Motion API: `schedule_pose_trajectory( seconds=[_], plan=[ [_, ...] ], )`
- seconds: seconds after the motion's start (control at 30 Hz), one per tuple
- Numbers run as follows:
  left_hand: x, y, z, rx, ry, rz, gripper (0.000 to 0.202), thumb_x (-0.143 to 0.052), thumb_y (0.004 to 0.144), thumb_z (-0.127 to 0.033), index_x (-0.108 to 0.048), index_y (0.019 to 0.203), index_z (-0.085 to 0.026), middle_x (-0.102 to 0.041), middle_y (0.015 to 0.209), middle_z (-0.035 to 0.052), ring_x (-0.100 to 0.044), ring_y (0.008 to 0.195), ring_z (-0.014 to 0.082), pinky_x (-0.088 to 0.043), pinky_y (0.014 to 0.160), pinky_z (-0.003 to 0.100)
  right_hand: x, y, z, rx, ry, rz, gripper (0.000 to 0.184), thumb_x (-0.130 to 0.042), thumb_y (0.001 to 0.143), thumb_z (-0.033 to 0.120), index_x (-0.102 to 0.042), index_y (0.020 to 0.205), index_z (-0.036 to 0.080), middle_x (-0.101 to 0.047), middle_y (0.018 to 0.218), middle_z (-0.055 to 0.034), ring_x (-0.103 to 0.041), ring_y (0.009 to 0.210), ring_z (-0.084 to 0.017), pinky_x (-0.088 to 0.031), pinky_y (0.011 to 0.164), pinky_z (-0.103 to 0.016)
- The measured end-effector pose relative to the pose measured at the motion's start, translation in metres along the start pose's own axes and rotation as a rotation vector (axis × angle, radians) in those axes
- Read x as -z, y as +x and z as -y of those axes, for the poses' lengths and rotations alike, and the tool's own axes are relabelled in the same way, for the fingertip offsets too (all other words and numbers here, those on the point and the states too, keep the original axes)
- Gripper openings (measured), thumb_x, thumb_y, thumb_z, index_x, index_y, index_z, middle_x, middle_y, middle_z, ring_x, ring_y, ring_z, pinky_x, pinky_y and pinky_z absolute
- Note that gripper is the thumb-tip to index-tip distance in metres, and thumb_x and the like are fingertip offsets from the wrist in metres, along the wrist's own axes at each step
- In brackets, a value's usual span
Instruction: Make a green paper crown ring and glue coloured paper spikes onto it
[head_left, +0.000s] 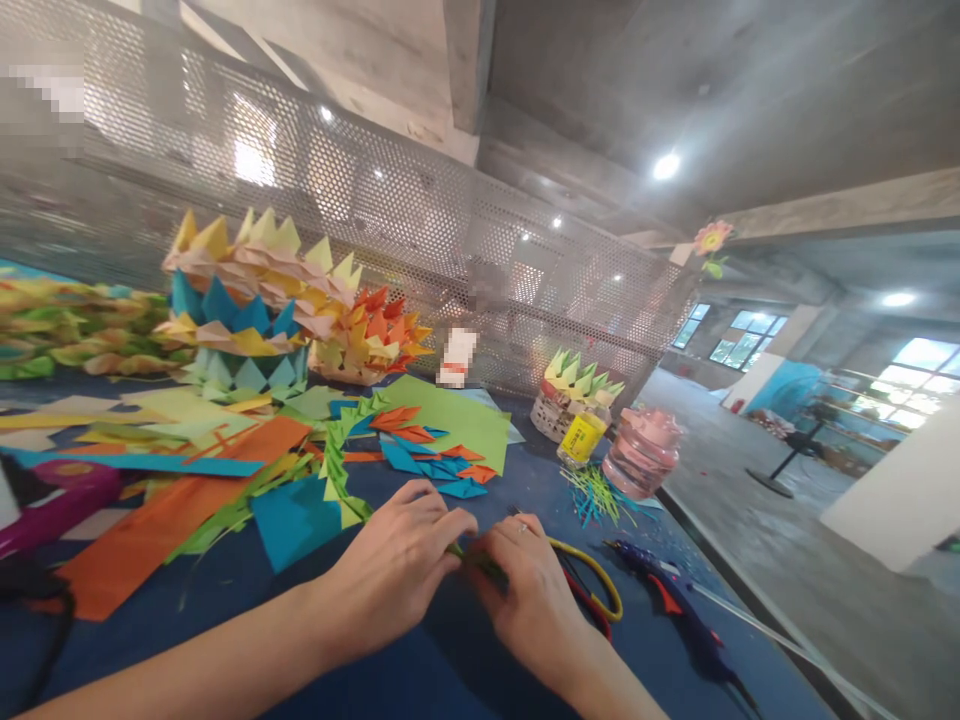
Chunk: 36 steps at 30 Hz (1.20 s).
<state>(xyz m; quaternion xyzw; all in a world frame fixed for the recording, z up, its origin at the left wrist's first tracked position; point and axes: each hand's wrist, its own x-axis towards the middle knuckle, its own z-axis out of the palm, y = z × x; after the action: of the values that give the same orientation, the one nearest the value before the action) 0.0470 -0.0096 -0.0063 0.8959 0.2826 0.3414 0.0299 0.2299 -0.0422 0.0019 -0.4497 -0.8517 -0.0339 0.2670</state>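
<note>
Over the front of the blue table (442, 670), my left hand (405, 550) and my right hand (529, 590) come close together, fingers pinched. A small green piece of paper (486, 566) is gripped between them, mostly hidden by the fingers. Just beyond the left hand curves a chain of folded green paper (335, 462). Folded blue paper pieces (431, 465) and orange ones (405, 425) lie past the fingertips. Beside my right hand are scissors (616, 590) with yellow and red handles, partly covered by that hand.
A blue glue gun (675, 600) lies at right near the table edge. Paper strips (180, 500) and a purple tool (67, 495) cover the left. Stacked paper crowns (247, 330), a yellow-labelled bottle (583, 438) and a pink jar (641, 455) stand before a perforated metal screen (420, 220).
</note>
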Motion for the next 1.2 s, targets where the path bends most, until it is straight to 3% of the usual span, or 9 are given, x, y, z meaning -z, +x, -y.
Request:
schedule_pose_trajectory(
  seconds=[0.1, 0.2, 0.43, 0.67, 0.87, 1.2],
  plan=[
    [0.0000, 0.0008, -0.0008, -0.014, 0.015, 0.030, 0.014, -0.051, 0.086, -0.011, -0.056, 0.075, -0.019, -0.062, 0.071, 0.0008, -0.055, 0.073, 0.0182, -0.039, 0.081, 0.036, -0.0010, -0.0005, 0.0005, -0.004, -0.010, 0.019, 0.013, -0.060, 0.084, 0.009, -0.056, 0.075, 0.019, -0.062, 0.072, 0.0008, -0.055, 0.070, -0.015, -0.034, 0.080, -0.032],
    [0.0001, 0.0010, -0.0030, -0.022, 0.047, 0.039, 0.021, -0.049, 0.088, -0.012, -0.052, 0.068, -0.017, -0.060, 0.068, 0.0011, -0.053, 0.072, 0.0177, -0.038, 0.077, 0.035, -0.0016, -0.0020, 0.0010, -0.002, -0.009, 0.027, 0.014, -0.058, 0.084, 0.008, -0.056, 0.075, 0.019, -0.062, 0.073, 0.0004, -0.055, 0.073, -0.016, -0.034, 0.083, -0.033],
    [-0.0045, -0.0020, -0.0037, -0.035, 0.037, 0.037, 0.019, -0.046, 0.084, -0.007, -0.050, 0.068, -0.018, -0.059, 0.069, 0.0008, -0.050, 0.069, 0.0160, -0.037, 0.077, 0.034, -0.0026, -0.0027, 0.0032, -0.021, 0.015, 0.041, 0.016, -0.059, 0.082, 0.008, -0.053, 0.072, 0.020, -0.060, 0.072, 0.0002, -0.054, 0.071, -0.016, -0.035, 0.078, -0.032],
    [-0.0027, 0.0004, -0.0036, -0.038, 0.032, 0.038, 0.018, -0.047, 0.082, -0.008, -0.050, 0.067, -0.017, -0.059, 0.067, 0.0005, -0.050, 0.068, 0.0155, -0.036, 0.077, 0.034, 0.0021, -0.0001, 0.0051, -0.082, 0.066, 0.101, 0.014, -0.063, 0.081, 0.010, -0.055, 0.079, 0.021, -0.062, 0.088, -0.0003, -0.055, 0.086, -0.019, -0.034, 0.080, -0.033],
    [-0.0028, 0.0007, -0.0039, -0.047, 0.024, 0.014, 0.017, -0.046, 0.082, -0.008, -0.050, 0.068, -0.017, -0.058, 0.066, 0.0001, -0.048, 0.067, 0.0151, -0.036, 0.076, 0.034, -0.0021, -0.0026, 0.0009, -0.116, 0.072, 0.088, 0.019, -0.067, 0.080, 0.007, -0.053, 0.074, 0.019, -0.061, 0.082, 0.0010, -0.053, 0.080, -0.017, -0.032, 0.076, -0.031],
    [-0.0015, -0.0004, -0.0078, -0.055, 0.005, 0.025, 0.014, -0.048, 0.076, -0.007, -0.048, 0.066, -0.016, -0.056, 0.065, -0.0002, -0.048, 0.067, 0.0146, -0.035, 0.076, 0.034, -0.0043, -0.0059, -0.0003, -0.028, 0.087, 0.054, 0.022, -0.063, 0.076, -0.002, -0.054, 0.073, 0.018, -0.057, 0.075, 0.0012, -0.050, 0.075, -0.016, -0.031, 0.075, -0.032]
  ],
)
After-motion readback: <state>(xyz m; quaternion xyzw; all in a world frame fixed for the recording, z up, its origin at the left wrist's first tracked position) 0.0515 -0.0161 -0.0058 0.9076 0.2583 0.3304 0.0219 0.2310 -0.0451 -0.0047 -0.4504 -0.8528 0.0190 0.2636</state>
